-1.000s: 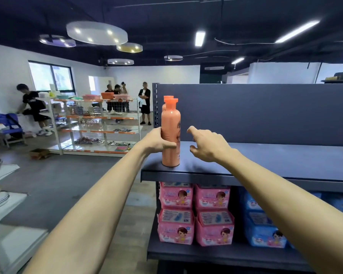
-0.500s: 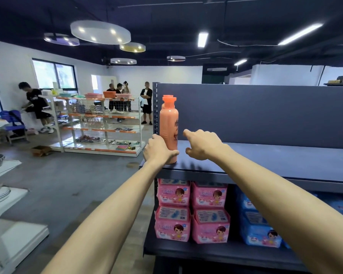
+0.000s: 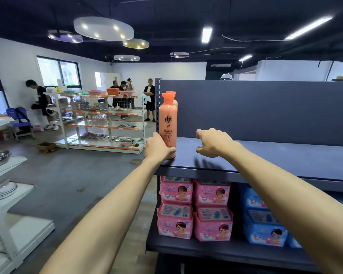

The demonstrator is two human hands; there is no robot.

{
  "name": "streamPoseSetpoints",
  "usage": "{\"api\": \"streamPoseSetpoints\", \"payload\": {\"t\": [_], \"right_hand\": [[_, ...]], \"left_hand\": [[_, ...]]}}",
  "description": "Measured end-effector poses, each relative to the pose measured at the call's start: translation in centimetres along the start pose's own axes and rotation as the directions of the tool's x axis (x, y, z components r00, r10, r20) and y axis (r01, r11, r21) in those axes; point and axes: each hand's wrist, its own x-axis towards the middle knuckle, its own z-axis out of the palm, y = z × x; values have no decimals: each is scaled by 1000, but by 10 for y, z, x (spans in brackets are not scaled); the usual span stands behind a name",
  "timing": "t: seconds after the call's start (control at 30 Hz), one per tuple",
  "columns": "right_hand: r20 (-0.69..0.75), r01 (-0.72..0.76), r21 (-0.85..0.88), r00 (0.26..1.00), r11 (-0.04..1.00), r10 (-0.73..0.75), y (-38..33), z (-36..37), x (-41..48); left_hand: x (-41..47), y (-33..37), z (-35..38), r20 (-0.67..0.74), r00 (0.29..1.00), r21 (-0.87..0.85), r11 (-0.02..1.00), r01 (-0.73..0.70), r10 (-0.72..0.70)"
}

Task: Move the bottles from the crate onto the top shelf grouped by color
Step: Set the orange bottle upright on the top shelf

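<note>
An orange bottle [image 3: 168,121] with an orange cap stands upright at the left end of the dark grey top shelf [image 3: 265,161]. A second orange bottle [image 3: 174,95] stands right behind it, mostly hidden. My left hand [image 3: 158,148] grips the front bottle low down, thumb across its base. My right hand [image 3: 212,142] hovers to the right of the bottles, fingers curled, holding nothing. The crate is out of view.
Below the top shelf sit pink packs [image 3: 194,208] and blue packs [image 3: 263,220] on the lower shelf. A white rack with plates [image 3: 4,191] stands at left. Across the grey floor are a goods rack [image 3: 99,119] and several people [image 3: 131,93].
My right hand has let go of the bottle and drawn off to the right. My left hand slid lower on the bottle, which now stands in front of the second one.
</note>
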Motion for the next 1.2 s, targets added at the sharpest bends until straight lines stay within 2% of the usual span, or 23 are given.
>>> {"api": "streamPoseSetpoints", "payload": {"t": [0.17,0.63,1.2], "right_hand": [[-4,15,30,1000,999,-15,-6,7,4],[-122,8,136,992,991,8,-16,47,27],[-149,-9,288,987,958,54,9,92,89]], "left_hand": [[4,-2,-3,35,999,-63,998,-9,12],[25,-2,22,-16,998,36,997,-62,63],[98,-2,56,25,1000,-33,999,-5,6]]}}
